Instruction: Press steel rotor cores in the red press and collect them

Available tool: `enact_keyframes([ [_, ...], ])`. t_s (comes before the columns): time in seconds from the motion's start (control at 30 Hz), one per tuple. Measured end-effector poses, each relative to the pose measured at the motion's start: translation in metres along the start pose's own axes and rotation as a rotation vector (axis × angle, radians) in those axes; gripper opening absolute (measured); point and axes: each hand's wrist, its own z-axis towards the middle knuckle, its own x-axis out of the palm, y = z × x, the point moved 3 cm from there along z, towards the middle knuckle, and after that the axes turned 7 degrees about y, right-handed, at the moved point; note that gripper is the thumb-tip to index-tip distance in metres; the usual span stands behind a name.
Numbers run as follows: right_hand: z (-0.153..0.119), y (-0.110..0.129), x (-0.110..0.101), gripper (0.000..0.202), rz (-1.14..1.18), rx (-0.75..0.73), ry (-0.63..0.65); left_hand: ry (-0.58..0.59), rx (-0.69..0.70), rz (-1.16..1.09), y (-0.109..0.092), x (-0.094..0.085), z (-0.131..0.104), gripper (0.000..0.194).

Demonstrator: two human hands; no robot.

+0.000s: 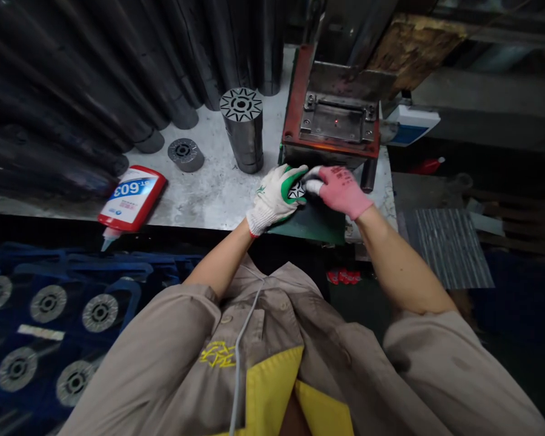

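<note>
My left hand (277, 197), in a white glove with green patches, is wrapped round a slotted metal core (296, 191) at the table's front edge. On the right of that core, my right hand (340, 189) in a pink glove has its white-tipped fingers bent against the core's edge; whether they pinch anything is too small to tell. Behind my left hand stands a tall stack of slotted cores (243, 130). A short core (186, 155) sits farther left. The red bottle (133, 198) with a white and blue label lies near the front edge.
Long dark core stacks (154, 60) fill the back left. A red-framed metal fixture (331, 121) stands behind my hands, with a white and blue box (413, 125) at its right. Blue trays (68, 272) with round cores lie below left.
</note>
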Motion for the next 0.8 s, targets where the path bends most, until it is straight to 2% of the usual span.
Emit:
enact_keyframes([
  [0.1, 0.007, 0.003, 0.012, 0.026, -0.128, 0.014, 0.154, 0.023, 0.076, -0.023, -0.002, -0.004, -0.002, 0.083],
  [0.17, 0.008, 0.015, 0.006, 0.024, -0.253, -0.031, 0.214, 0.011, 0.054, -0.010, -0.004, -0.004, -0.002, 0.081],
  [0.23, 0.006, 0.024, -0.008, 0.024, -0.324, -0.069, 0.218, -0.038, -0.014, 0.022, -0.006, -0.002, -0.001, 0.082],
  [0.27, 0.006, 0.026, -0.017, 0.025, -0.325, -0.074, 0.170, -0.066, -0.046, 0.037, -0.008, -0.001, 0.000, 0.084],
  [0.33, 0.010, 0.019, -0.038, 0.032, -0.283, -0.064, -0.026, -0.104, -0.088, 0.047, -0.009, 0.001, 0.000, 0.089],
  [0.43, 0.030, -0.007, -0.060, 0.056, -0.248, -0.055, -0.329, -0.092, -0.116, 0.018, -0.007, 0.003, 0.000, 0.093],
  [0.5, 0.044, -0.023, -0.064, 0.067, -0.264, -0.065, -0.390, -0.068, -0.103, -0.004, -0.006, 0.002, -0.001, 0.091],
  [0.57, 0.049, -0.028, -0.063, 0.067, -0.259, -0.077, -0.388, -0.044, -0.065, -0.016, -0.004, 0.000, -0.001, 0.089],
  [0.67, 0.033, -0.013, -0.063, 0.060, -0.202, -0.045, -0.335, -0.035, -0.030, -0.023, -0.004, -0.002, -0.002, 0.088],
  [0.73, 0.016, 0.001, -0.058, 0.055, -0.146, -0.004, -0.259, -0.039, -0.035, -0.024, -0.004, -0.002, -0.001, 0.090],
  [0.8, 0.003, 0.014, -0.044, 0.048, -0.091, -0.009, -0.144, -0.039, -0.050, -0.019, -0.005, -0.001, 0.000, 0.092],
])
